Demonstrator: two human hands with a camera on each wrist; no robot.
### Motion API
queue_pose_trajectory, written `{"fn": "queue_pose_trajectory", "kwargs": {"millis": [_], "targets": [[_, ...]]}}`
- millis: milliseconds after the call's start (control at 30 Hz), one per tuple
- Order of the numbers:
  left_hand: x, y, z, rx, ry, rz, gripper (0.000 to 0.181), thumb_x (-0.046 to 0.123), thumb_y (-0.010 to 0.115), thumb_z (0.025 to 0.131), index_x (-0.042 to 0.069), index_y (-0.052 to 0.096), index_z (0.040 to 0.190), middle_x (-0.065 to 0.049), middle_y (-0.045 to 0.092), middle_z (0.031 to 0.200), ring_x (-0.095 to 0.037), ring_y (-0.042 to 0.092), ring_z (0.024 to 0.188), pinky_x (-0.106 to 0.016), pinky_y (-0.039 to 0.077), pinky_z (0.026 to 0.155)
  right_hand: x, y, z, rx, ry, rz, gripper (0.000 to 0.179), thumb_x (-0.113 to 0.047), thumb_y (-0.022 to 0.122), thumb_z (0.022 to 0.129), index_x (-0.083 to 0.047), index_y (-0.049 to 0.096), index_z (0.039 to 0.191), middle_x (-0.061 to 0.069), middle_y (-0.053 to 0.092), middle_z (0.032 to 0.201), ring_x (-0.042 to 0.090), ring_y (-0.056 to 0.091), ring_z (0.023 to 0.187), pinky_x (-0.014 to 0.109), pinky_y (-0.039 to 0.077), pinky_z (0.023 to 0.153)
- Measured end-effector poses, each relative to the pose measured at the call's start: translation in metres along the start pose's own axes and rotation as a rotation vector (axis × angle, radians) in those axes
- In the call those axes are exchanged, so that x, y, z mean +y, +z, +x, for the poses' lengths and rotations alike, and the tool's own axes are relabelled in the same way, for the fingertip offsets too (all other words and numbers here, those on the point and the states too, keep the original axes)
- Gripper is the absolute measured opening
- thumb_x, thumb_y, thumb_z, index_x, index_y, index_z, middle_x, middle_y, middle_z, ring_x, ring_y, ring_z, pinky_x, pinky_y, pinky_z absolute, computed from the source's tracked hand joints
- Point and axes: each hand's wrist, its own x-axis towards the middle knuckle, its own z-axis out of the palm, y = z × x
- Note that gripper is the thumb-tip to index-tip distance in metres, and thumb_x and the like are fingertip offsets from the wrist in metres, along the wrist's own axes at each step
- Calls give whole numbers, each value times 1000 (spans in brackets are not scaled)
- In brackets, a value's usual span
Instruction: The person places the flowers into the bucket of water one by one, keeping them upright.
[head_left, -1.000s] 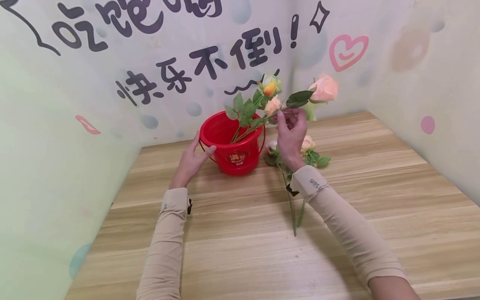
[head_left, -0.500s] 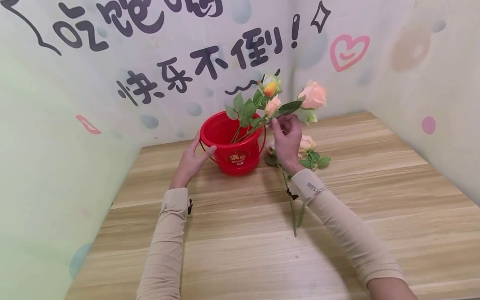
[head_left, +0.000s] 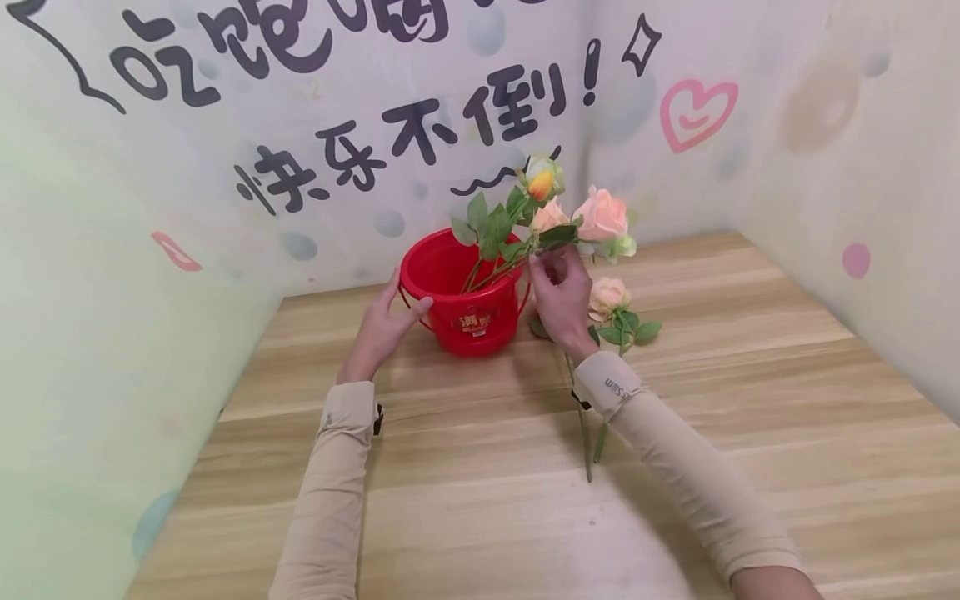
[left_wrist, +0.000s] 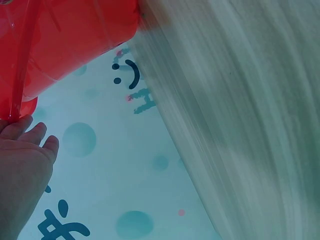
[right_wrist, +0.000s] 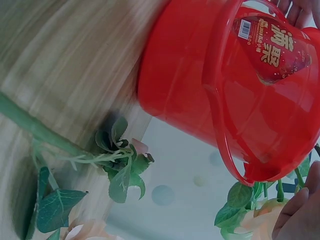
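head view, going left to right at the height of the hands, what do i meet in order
Left hand, red bucket, right hand, lower peach rose.

The wood-grain tabletop [head_left: 465,521] supports an upright red bucket [head_left: 480,343], a peach rose [head_left: 609,297] and another flower stem [head_left: 585,446].

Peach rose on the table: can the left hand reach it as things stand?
Probably not: the left hand touches the bucket, and the right hand is between bucket and peach rose.
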Motion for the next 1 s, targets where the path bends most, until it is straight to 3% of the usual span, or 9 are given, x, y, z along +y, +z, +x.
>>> {"fn": "queue_pose_trajectory", "kwargs": {"millis": [200,533,800,1000], "targets": [[-1,1,-4,-8,7,-11,90,56,68,96,26,22,167,-3,30,167,-26,26,153,-58,32,117,1,1,-3,-6,13,-16,14,3,57,102,12,54,113,37,66,102,16,64,82,18,48,71],[-1,0,-5,-11,-10,-9,90,58,67,95,28,21,167,-1,29,168,-26,25,154,-58,32,117,-1,1,-3,-59,23,-17,16,-5,61,102,7,59,113,26,71,103,40,67,93,21,50,75],[-2,1,-5,-10,-11,-11,91,59,67,95,28,20,167,1,28,168,-25,24,154,-58,32,117,3,1,-3,-99,27,-103,19,-7,60,101,6,61,115,23,73,100,32,69,90,21,51,72],[-2,1,-3,-2,-10,-5,91,61,66,94,29,20,167,1,28,168,-25,25,154,-58,33,117,2,1,0,-95,14,-170,17,-9,63,99,5,65,107,22,72,97,33,68,91,29,53,80]]}}
